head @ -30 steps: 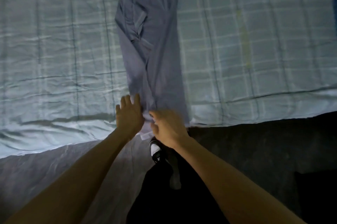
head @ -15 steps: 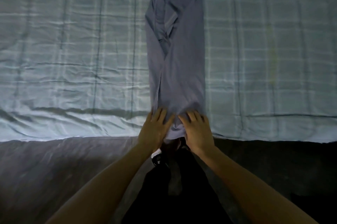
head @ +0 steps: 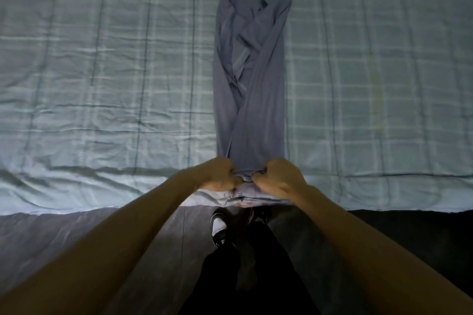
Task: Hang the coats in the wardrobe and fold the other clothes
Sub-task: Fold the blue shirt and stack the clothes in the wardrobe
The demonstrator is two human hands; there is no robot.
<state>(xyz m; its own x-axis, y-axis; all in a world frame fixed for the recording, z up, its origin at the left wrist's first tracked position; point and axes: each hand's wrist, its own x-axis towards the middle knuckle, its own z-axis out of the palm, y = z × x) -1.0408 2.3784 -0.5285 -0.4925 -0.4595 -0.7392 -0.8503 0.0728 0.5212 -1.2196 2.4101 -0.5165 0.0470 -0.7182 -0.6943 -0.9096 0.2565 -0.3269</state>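
One bed [head: 102,84], pale checked sheet, creased, fills the upper part of the view. Its near edge runs L–R just below the hands.

One stretch of floor [head: 76,238] below the bed, lighter at left, dark at right.

One garment [head: 256,109], grey-blue, on the bed approx. centre. It is folded lengthwise into a long narrow strip running away from the person. Far end bunched w/ loose folds, near end at the bed edge.

Two bare forearms reach fwd from the lower corners and converge on the garment's near end.

Two hands: left hand [head: 217,176] at the strip's left corner, right hand [head: 279,177] at its right corner. Knuckles up, level w/ each other, close but apart.

Grip, both sides: fingers curled tight under, cloth bunched inside each fist, so each hand has hold of the near hem. Pale cloth w/ a small red mark shows just below the hands; sheet or garment, cannot tell.

One shoe [head: 218,227] seen clearly: dark, white sock, on the floor between the arms. A second is mostly in shadow.
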